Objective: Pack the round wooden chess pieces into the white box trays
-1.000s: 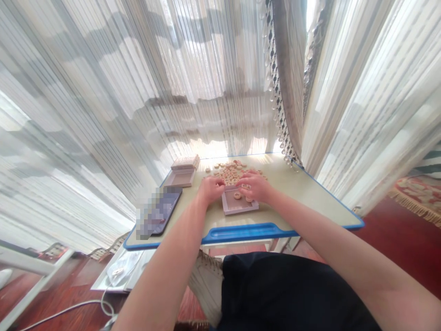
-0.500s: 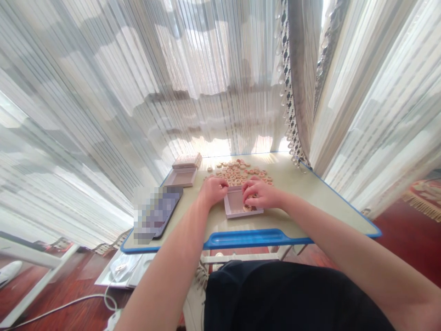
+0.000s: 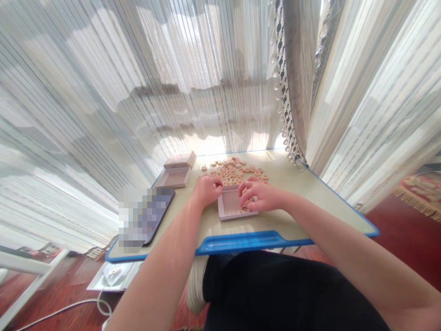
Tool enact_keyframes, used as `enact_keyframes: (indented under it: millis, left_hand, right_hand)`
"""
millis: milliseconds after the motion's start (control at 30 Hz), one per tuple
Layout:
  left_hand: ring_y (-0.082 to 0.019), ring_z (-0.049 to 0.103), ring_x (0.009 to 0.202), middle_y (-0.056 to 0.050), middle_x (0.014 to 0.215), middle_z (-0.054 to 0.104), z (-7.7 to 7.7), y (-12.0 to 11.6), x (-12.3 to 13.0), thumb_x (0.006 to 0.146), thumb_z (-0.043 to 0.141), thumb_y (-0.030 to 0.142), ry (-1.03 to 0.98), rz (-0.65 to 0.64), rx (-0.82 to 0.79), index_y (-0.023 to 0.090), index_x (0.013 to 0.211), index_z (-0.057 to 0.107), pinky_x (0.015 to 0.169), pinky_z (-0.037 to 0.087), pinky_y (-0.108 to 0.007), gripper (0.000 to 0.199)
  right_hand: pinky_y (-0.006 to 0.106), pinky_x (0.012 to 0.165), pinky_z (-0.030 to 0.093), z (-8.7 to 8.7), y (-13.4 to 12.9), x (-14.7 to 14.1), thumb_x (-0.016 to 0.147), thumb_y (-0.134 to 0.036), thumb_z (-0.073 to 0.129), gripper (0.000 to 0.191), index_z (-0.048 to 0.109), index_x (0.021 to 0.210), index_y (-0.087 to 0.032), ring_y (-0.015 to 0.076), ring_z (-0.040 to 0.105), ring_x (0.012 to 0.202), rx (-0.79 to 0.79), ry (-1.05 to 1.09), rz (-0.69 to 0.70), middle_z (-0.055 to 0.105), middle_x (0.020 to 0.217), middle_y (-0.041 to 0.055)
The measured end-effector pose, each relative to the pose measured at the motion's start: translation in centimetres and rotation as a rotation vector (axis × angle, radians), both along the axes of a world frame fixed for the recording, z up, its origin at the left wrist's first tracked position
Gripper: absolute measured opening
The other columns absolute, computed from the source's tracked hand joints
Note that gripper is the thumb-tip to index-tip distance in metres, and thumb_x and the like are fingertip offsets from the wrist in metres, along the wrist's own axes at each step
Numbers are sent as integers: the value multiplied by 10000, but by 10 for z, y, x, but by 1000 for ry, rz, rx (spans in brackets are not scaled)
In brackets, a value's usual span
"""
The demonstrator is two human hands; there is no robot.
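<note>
Toward the near side of the table lies a shallow pale box [image 3: 237,214], its left part showing a bare bottom. My left hand [image 3: 208,189] has its fingers curled in a pinch at the box's back left corner; the fingertips are partly hidden. My right hand [image 3: 258,195] reaches over the box's right side with bent fingers on a few round wooden Chinese chess pieces [image 3: 246,208] that sit inside along that side. Those pieces are partly covered by the fingers. Just behind the box, many more loose chess pieces [image 3: 230,172] are spread in a heap.
A second shallow box [image 3: 177,178] sits at the back left with a folded packet or box lid [image 3: 179,159] behind it. A phone or tablet [image 3: 156,218], partly blurred out, lies at the left. The table has a blue rim [image 3: 241,240]; curtains hang behind.
The view has shifted slightly, moving the table left in the picture. My right hand's fingers have shifted a little over the pieces in the box. My left hand stays at the corner.
</note>
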State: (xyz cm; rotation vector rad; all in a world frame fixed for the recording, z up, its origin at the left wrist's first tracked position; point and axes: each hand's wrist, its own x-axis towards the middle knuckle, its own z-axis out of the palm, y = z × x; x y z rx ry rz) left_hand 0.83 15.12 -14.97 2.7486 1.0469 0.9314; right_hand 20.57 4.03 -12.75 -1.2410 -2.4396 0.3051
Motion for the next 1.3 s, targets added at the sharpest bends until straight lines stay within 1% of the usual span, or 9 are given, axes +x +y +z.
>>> enact_keyframes:
  millis: [67,300,533,600,667,767,867,1033,1300]
  left_hand:
    - [-163,569,724,-10,697,672,0,2,2,650,491,140,-8,-1,9,202,642,682,752,446,-279,202]
    - [-171,546,727,-29,708,653,0,3,10,667,491,154,-3,13,95,197,638,664,729,436,-287,181]
    - [-159,496,632,-33,601,579,2,2,11,655,481,151,75,5,113,183,526,547,617,389,-281,148]
    - [-160,490,635,-32,605,579,2,3,12,654,478,149,77,-5,112,184,521,531,609,378,-284,147]
    - [-159,487,637,-32,611,579,2,4,13,656,473,146,76,-11,98,184,525,529,610,375,-285,147]
    - [-156,489,638,-34,608,572,1,6,13,660,464,141,73,-11,72,183,530,536,618,382,-283,154]
    - [-157,496,649,-34,614,575,1,5,14,662,463,144,73,-12,62,182,530,538,628,392,-282,156]
    - [-157,509,657,-30,632,591,1,4,14,668,476,155,72,1,47,185,536,533,650,406,-281,147]
    - [-157,517,651,-26,603,580,1,4,14,663,471,143,64,-45,57,183,524,536,673,407,-285,159]
  right_hand:
    - [361,904,352,0,0,1,691,-142,593,212,740,781,-266,201,443,935,-2,-7,9,575,968,29]
    - [362,889,344,-5,3,-4,729,-262,626,112,731,767,-250,199,449,902,57,-42,11,579,949,41]
    - [363,850,361,-11,6,-8,738,-355,638,162,711,706,-214,207,460,884,115,-27,-70,591,910,50]
    - [362,856,361,-9,5,-8,774,-346,603,187,707,711,-205,200,463,872,132,13,-97,594,895,55]
    - [362,869,360,-7,2,-7,803,-296,565,173,707,766,-204,192,466,872,134,58,-112,591,900,59]
    - [367,874,357,-4,-1,-5,761,-221,592,137,712,825,-236,188,463,872,114,43,-71,583,928,47]
    - [360,855,357,-4,-1,-4,729,-240,624,106,723,763,-253,186,459,855,93,-12,-4,584,921,37]
    - [335,818,375,-4,0,-2,740,-282,621,118,724,722,-228,183,471,855,55,-13,10,577,897,47]
    - [344,833,377,1,-5,2,708,-166,599,147,721,678,-242,189,461,870,3,-15,-15,566,888,39]
